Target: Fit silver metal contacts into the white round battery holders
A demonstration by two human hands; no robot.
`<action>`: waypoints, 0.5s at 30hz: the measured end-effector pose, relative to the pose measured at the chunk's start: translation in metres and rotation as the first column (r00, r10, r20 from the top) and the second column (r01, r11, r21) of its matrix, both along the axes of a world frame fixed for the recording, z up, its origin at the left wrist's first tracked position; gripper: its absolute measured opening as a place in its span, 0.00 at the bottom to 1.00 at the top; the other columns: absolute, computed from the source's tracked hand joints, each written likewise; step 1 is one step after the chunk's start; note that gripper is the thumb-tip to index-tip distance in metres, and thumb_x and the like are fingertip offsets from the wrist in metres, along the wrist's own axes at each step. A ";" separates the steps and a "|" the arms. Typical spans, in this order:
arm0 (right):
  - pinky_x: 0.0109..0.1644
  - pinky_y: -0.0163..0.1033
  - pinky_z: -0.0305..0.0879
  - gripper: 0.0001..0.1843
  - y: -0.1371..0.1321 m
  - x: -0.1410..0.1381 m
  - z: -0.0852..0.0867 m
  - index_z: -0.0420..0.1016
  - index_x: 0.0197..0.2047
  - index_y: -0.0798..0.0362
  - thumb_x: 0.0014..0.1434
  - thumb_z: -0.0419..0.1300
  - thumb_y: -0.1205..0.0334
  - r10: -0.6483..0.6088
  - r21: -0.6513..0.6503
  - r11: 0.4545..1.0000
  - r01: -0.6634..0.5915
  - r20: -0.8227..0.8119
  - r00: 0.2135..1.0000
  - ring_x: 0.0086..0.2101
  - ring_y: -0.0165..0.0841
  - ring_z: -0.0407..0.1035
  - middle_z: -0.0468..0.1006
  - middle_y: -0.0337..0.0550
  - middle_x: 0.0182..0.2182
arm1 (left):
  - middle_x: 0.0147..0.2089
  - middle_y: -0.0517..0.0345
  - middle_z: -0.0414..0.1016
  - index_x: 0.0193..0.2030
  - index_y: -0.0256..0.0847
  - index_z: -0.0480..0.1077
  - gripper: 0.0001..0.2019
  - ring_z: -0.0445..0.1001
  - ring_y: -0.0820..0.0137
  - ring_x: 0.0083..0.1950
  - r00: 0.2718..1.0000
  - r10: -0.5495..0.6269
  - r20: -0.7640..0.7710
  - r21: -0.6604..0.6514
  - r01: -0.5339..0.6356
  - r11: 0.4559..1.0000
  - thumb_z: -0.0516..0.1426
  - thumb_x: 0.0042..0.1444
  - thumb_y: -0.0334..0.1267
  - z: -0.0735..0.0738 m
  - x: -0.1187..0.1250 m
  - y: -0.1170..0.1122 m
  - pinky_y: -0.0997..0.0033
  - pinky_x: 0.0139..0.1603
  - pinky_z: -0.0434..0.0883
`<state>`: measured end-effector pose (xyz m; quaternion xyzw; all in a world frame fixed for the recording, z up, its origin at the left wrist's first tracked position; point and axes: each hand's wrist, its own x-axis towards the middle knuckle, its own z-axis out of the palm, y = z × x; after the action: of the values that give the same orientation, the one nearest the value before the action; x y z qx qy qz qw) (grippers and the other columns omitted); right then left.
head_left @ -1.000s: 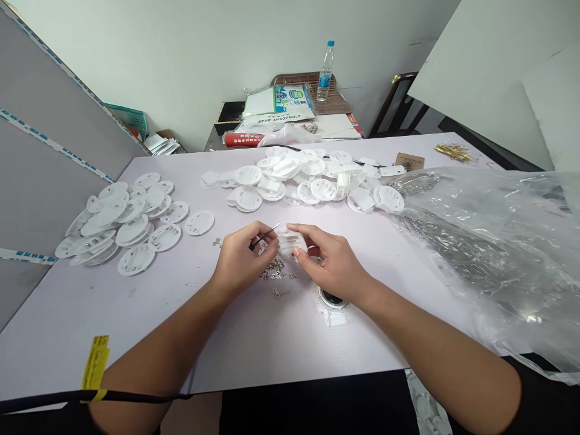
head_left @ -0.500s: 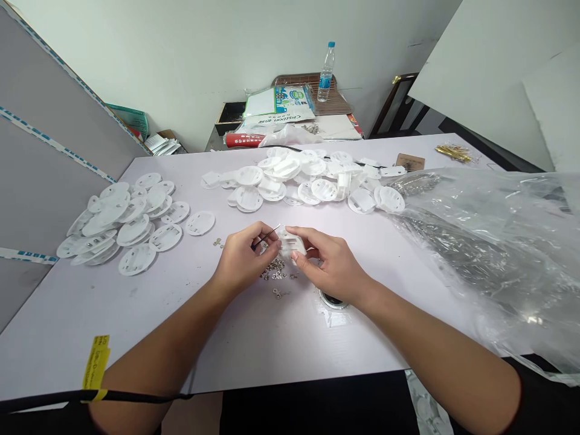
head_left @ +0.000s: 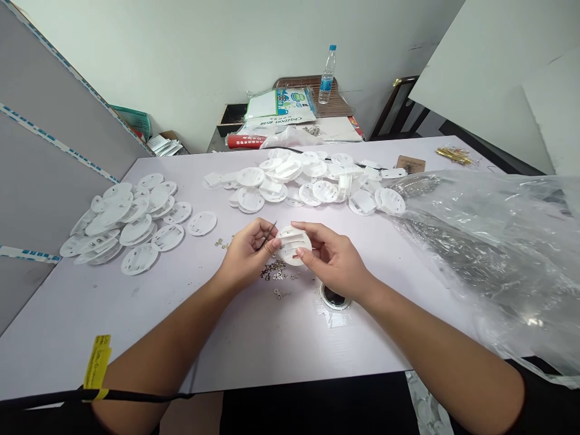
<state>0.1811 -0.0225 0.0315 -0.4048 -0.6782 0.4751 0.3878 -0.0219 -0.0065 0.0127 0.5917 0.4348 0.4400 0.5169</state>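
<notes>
My left hand (head_left: 247, 254) is closed in a pinch on thin dark tweezers (head_left: 270, 231), whose tip points up toward a round white plastic disc (head_left: 293, 244). My right hand (head_left: 333, 260) grips that disc by its right edge, its ribbed face turned toward me. Both hands meet over the middle of the pale table (head_left: 226, 326). Just below them lies a small heap of tiny metal contacts (head_left: 276, 272).
A pile of white discs (head_left: 131, 223) lies at the left, another pile of white plastic parts (head_left: 308, 178) at the back centre. A large clear plastic bag (head_left: 489, 254) covers the right side. A round hole (head_left: 334, 296) sits by my right wrist. A water bottle (head_left: 327, 74) stands behind the table.
The disc has been turned in my right hand, so its ribbed face now shows fully. My left hand with the tweezers stays beside it.
</notes>
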 end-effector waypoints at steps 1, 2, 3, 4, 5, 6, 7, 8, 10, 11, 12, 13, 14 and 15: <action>0.43 0.40 0.75 0.24 0.000 0.000 0.000 0.68 0.64 0.46 0.65 0.60 0.59 -0.004 -0.013 1.000 0.004 -0.010 1.000 0.42 0.34 0.74 0.78 0.45 0.44 | 0.33 0.60 0.69 0.40 0.38 0.66 0.12 0.63 0.79 0.27 0.999 -0.015 0.040 -0.022 0.016 1.000 0.61 0.61 0.45 0.001 0.000 0.000 0.77 0.26 0.62; 0.43 0.40 0.74 0.24 0.000 0.000 0.001 0.68 0.64 0.45 0.66 0.60 0.58 -0.010 -0.023 1.000 0.009 -0.017 1.000 0.41 0.34 0.74 0.78 0.45 0.44 | 0.33 0.60 0.69 0.40 0.38 0.67 0.13 0.63 0.80 0.26 0.997 -0.023 0.068 -0.037 0.025 0.999 0.61 0.61 0.45 0.002 -0.001 0.000 0.77 0.26 0.62; 0.42 0.40 0.74 0.24 0.000 0.000 0.001 0.68 0.64 0.45 0.66 0.60 0.58 -0.017 -0.029 0.999 0.016 -0.024 1.000 0.41 0.33 0.75 0.78 0.45 0.44 | 0.34 0.60 0.70 0.40 0.37 0.67 0.13 0.63 0.80 0.26 0.996 -0.029 0.089 -0.049 0.033 0.998 0.62 0.61 0.45 0.002 -0.001 0.000 0.77 0.25 0.62; 0.42 0.39 0.74 0.24 0.000 0.001 0.001 0.68 0.64 0.45 0.66 0.60 0.58 -0.020 -0.033 0.999 0.019 -0.032 0.999 0.40 0.33 0.75 0.79 0.45 0.45 | 0.34 0.59 0.70 0.40 0.37 0.68 0.13 0.64 0.80 0.26 0.994 -0.037 0.104 -0.057 0.043 0.997 0.62 0.60 0.45 0.003 -0.002 0.001 0.77 0.25 0.62; 0.42 0.39 0.74 0.24 0.000 0.001 0.002 0.68 0.64 0.45 0.66 0.60 0.58 -0.018 -0.034 0.999 0.017 -0.043 0.999 0.40 0.33 0.75 0.79 0.45 0.45 | 0.35 0.59 0.70 0.41 0.37 0.68 0.13 0.64 0.80 0.26 0.992 -0.047 0.119 -0.065 0.055 0.996 0.63 0.60 0.45 0.003 -0.002 0.001 0.77 0.25 0.62; 0.42 0.38 0.74 0.24 0.000 0.001 0.002 0.68 0.64 0.45 0.66 0.61 0.59 -0.013 -0.030 0.999 0.011 -0.054 0.998 0.40 0.32 0.75 0.79 0.45 0.45 | 0.36 0.59 0.70 0.41 0.38 0.68 0.13 0.64 0.81 0.26 0.989 -0.056 0.135 -0.072 0.067 0.995 0.63 0.60 0.45 0.003 -0.003 0.001 0.77 0.25 0.63; 0.41 0.38 0.74 0.24 0.000 0.001 0.002 0.68 0.64 0.46 0.65 0.61 0.59 -0.006 -0.021 1.000 0.005 -0.062 0.998 0.40 0.32 0.74 0.79 0.45 0.45 | 0.36 0.59 0.70 0.41 0.38 0.68 0.13 0.64 0.81 0.26 0.987 -0.063 0.150 -0.079 0.076 0.994 0.64 0.59 0.45 0.003 -0.003 0.000 0.78 0.25 0.63; 0.41 0.37 0.74 0.24 0.000 0.001 0.002 0.68 0.64 0.46 0.65 0.61 0.60 0.001 -0.008 1.000 -0.001 -0.064 0.998 0.39 0.31 0.74 0.79 0.44 0.44 | 0.36 0.59 0.70 0.41 0.38 0.68 0.14 0.64 0.81 0.26 0.984 -0.069 0.163 -0.086 0.084 0.993 0.64 0.59 0.44 0.003 -0.003 0.000 0.78 0.25 0.62; 0.40 0.37 0.73 0.24 0.000 0.002 0.002 0.69 0.64 0.46 0.65 0.61 0.61 0.015 0.019 1.000 -0.014 -0.056 0.998 0.38 0.30 0.73 0.79 0.43 0.42 | 0.37 0.60 0.69 0.41 0.38 0.67 0.14 0.63 0.82 0.26 0.980 -0.075 0.182 -0.097 0.093 0.991 0.64 0.59 0.44 0.003 -0.004 0.000 0.78 0.24 0.62; 0.40 0.36 0.73 0.24 0.000 0.002 0.002 0.69 0.64 0.46 0.65 0.61 0.61 0.019 0.032 0.999 -0.018 -0.052 0.998 0.37 0.30 0.73 0.78 0.43 0.41 | 0.37 0.60 0.69 0.41 0.38 0.67 0.14 0.63 0.82 0.26 0.979 -0.077 0.187 -0.100 0.097 0.990 0.64 0.59 0.44 0.003 -0.004 -0.001 0.78 0.24 0.62; 0.39 0.36 0.73 0.24 0.000 0.002 0.002 0.69 0.64 0.46 0.65 0.61 0.61 0.021 0.044 0.999 -0.019 -0.047 0.999 0.36 0.29 0.72 0.78 0.42 0.40 | 0.37 0.60 0.69 0.41 0.38 0.67 0.14 0.62 0.82 0.26 0.978 -0.082 0.190 -0.102 0.102 0.990 0.64 0.60 0.45 0.003 -0.005 -0.001 0.78 0.24 0.61; 0.38 0.36 0.72 0.24 -0.001 0.002 0.002 0.69 0.64 0.46 0.65 0.61 0.61 0.021 0.054 0.998 -0.019 -0.040 0.999 0.35 0.29 0.71 0.78 0.42 0.39 | 0.37 0.60 0.69 0.41 0.37 0.66 0.14 0.62 0.82 0.26 0.977 -0.091 0.194 -0.103 0.112 0.988 0.63 0.60 0.45 0.003 -0.005 -0.002 0.79 0.24 0.61; 0.38 0.36 0.72 0.24 -0.001 0.002 0.001 0.69 0.64 0.46 0.65 0.61 0.61 0.020 0.062 0.998 -0.018 -0.032 0.999 0.34 0.29 0.71 0.77 0.41 0.37 | 0.37 0.59 0.69 0.41 0.37 0.66 0.14 0.62 0.82 0.27 0.975 -0.102 0.199 -0.104 0.125 0.987 0.63 0.60 0.45 0.003 -0.005 -0.002 0.79 0.25 0.61; 0.37 0.36 0.72 0.24 -0.001 0.002 0.001 0.70 0.64 0.46 0.65 0.61 0.60 0.015 0.071 0.997 -0.013 -0.025 1.000 0.34 0.28 0.70 0.77 0.41 0.36 | 0.37 0.59 0.68 0.41 0.37 0.66 0.14 0.62 0.82 0.27 0.972 -0.112 0.205 -0.105 0.136 0.985 0.63 0.61 0.45 0.003 -0.005 -0.002 0.79 0.25 0.61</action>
<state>0.1831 -0.0235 0.0329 -0.3799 -0.6922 0.4589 0.4072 -0.0273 -0.0086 0.0158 0.5393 0.3688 0.4369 0.6183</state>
